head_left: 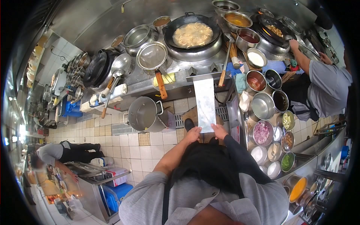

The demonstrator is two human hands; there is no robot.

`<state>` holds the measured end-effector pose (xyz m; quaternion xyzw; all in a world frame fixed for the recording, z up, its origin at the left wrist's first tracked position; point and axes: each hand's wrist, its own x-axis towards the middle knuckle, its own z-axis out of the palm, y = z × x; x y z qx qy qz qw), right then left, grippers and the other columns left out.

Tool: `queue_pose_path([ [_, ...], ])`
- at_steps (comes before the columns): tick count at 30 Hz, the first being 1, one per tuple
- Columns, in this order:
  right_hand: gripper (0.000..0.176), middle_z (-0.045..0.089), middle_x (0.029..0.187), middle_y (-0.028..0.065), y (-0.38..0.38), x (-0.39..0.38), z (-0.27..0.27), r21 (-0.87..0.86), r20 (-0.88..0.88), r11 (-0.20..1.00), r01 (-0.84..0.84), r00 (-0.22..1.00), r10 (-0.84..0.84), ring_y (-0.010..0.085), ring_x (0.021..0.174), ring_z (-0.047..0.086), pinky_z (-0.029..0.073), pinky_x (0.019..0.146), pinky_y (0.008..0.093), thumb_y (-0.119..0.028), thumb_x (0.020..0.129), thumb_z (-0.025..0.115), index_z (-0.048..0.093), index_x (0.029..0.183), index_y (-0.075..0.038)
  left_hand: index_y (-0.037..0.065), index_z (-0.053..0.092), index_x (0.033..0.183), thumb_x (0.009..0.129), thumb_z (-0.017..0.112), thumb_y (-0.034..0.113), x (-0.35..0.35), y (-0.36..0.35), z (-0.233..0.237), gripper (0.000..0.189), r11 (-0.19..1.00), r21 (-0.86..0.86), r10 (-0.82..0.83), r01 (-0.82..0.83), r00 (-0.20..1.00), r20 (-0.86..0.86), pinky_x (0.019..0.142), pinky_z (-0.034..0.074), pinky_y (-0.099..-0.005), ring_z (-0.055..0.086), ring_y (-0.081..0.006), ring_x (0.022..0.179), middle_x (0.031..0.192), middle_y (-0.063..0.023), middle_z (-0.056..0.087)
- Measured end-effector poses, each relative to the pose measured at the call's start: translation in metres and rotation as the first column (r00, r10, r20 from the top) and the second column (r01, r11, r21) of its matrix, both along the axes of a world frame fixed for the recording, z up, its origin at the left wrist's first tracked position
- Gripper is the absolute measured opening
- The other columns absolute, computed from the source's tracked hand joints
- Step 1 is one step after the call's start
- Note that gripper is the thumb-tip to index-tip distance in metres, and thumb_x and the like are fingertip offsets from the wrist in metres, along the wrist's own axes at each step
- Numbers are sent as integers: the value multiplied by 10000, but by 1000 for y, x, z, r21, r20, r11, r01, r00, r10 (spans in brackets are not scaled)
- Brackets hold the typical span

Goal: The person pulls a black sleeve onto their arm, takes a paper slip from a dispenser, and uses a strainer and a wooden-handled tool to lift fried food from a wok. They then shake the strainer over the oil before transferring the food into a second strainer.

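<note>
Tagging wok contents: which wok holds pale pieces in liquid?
The middle wok, ahead beyond the white cloth in the left hand and right hand: pale pieces lie in frothy liquid. The right wok holds browned pieces; the left wok shows no food.

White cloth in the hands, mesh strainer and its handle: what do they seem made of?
White cloth: probably cotton, matte with grayish stains; weave not discernible. Mesh strainer: likely steel, with a shiny gray rim. Strainer handle: apparently wood, judging by its orange-brown color; finish uncertain.
</note>
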<state>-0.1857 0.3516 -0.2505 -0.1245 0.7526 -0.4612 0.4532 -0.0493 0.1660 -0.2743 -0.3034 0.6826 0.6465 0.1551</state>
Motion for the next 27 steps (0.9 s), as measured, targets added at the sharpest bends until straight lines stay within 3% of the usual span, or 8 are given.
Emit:
queue_pose_path([
  [3, 526, 541, 631, 85, 0, 0, 2, -9, 13, 1000, 9, 1000, -9, 195, 442, 561, 488, 444, 339, -458, 1026, 472, 581, 971, 54, 3, 570, 946, 1032, 471, 448, 0, 0, 4, 464, 1000, 4, -7, 7, 1000, 11, 627, 550, -339, 579, -183, 690, 800, -71, 555],
  [6, 524, 546, 644, 86, 0, 2, 4, 8, 14, 1000, 25, 1000, -25, 193, 451, 565, 491, 444, 338, -453, 1025, 479, 584, 977, 58, 78, 546, 945, 1038, 472, 454, 0, 2, 8, 394, 1000, 19, -5, 5, 1000, 8, 620, 533, -311, 497, -120, 670, 755, -2, 481],
  [23, 535, 564, 678, 123, 2, 1, 3, -1, -7, 1000, 8, 1000, -8, 211, 466, 581, 491, 463, 355, -452, 1026, 465, 574, 974, 69, 66, 544, 941, 1037, 466, 455, -1, 3, 14, 409, 1000, 16, -11, 11, 1000, 12, 622, 544, -317, 510, -127, 679, 770, -11, 493],
  [27, 574, 596, 824, 143, 3, -2, -5, 27, 29, 999, -38, 999, 37, 215, 496, 581, 500, 495, 344, -488, 1028, 429, 566, 1120, 62, 62, 543, 941, 1037, 464, 467, -2, 4, 16, 423, 1000, 13, -14, 14, 1000, 4, 624, 549, -317, 515, -130, 682, 772, -15, 494],
])
